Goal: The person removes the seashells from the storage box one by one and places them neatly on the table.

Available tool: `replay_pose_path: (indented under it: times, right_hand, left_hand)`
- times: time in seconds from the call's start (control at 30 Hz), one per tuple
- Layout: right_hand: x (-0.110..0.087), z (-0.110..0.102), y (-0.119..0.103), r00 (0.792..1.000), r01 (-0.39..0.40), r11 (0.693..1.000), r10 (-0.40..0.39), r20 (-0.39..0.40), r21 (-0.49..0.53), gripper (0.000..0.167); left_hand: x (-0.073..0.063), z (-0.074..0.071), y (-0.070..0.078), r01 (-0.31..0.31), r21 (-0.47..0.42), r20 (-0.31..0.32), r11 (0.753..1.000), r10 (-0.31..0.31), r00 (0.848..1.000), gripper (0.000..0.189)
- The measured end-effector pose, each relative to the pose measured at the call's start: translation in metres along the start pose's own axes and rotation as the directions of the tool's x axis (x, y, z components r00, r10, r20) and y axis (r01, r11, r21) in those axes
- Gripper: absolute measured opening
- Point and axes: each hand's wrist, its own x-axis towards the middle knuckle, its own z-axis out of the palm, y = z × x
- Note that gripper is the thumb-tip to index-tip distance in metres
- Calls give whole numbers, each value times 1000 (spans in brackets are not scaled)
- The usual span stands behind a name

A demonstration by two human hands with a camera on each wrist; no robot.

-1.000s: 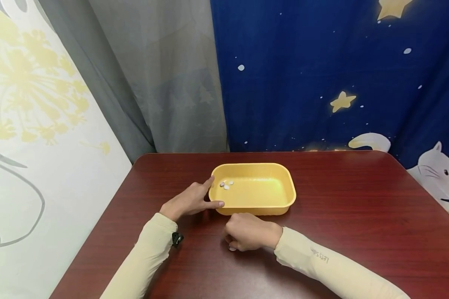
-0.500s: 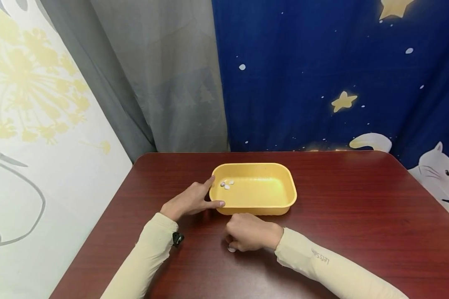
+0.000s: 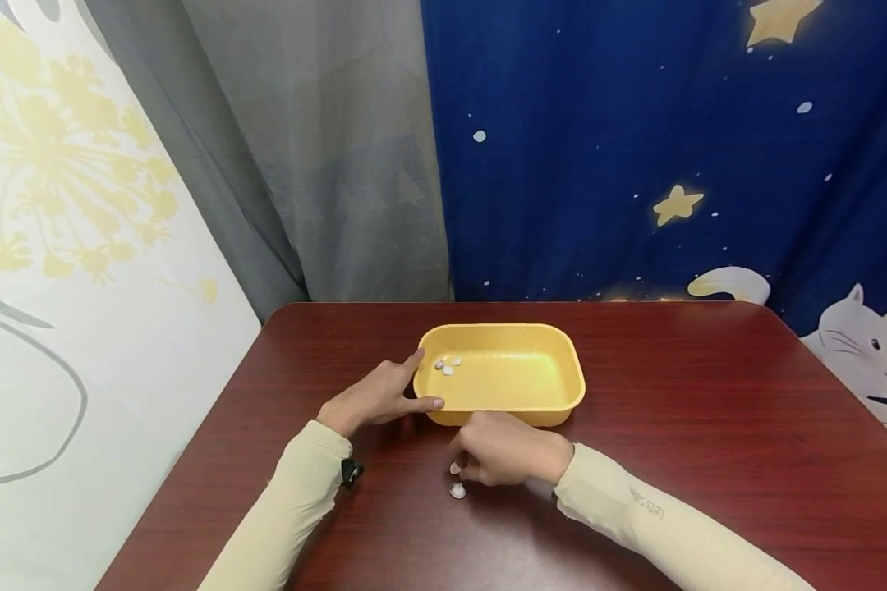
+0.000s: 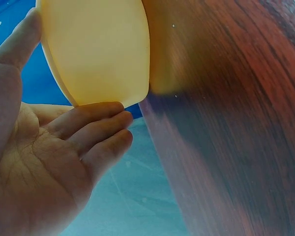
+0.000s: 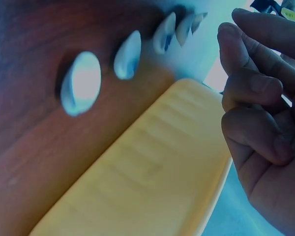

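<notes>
A yellow plastic tray [image 3: 532, 407] stands on the dark red table with three small pale shells [image 3: 448, 371] at its left end. My left hand [image 3: 375, 396] rests against that end, thumb over the front rim and extended fingers [image 4: 88, 120] on the outer wall. In front of the tray, my right hand [image 3: 506, 450] hovers low with loosely bent fingers; no shell shows between its fingertips in the right wrist view. Below it, several white shells [image 5: 128, 55] lie in a row on the table. One shell [image 3: 457, 490] sits just nearer the body than the right fingertips.
The table [image 3: 680, 394] reaches well past the tray on both sides. Behind its back edge hang a grey curtain [image 3: 340, 164] and a blue star-patterned curtain [image 3: 562, 148]. A white patterned panel [image 3: 103, 312] borders the left side.
My right hand has drawn slightly back and to the right, away from the shell it was touching, uncovering that shell and another beside it. The left hand and tray have stayed put.
</notes>
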Motion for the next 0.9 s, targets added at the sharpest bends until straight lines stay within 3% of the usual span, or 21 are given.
replay_pose_path:
  times: [0.3, 0.9]
  right_hand:
    - [-2, -14, 6, 998, -59, 997, 58, 23, 48, 9]
    - [-7, -26, 11, 1000, -15, 999, 13, -27, -42, 15]
  left_hand:
    - [-1, 2, -1, -8, -5, -6, 1000, 8, 1000, 101]
    - [-1, 2, -1, -4, -8, -9, 1000, 4, 1000, 103]
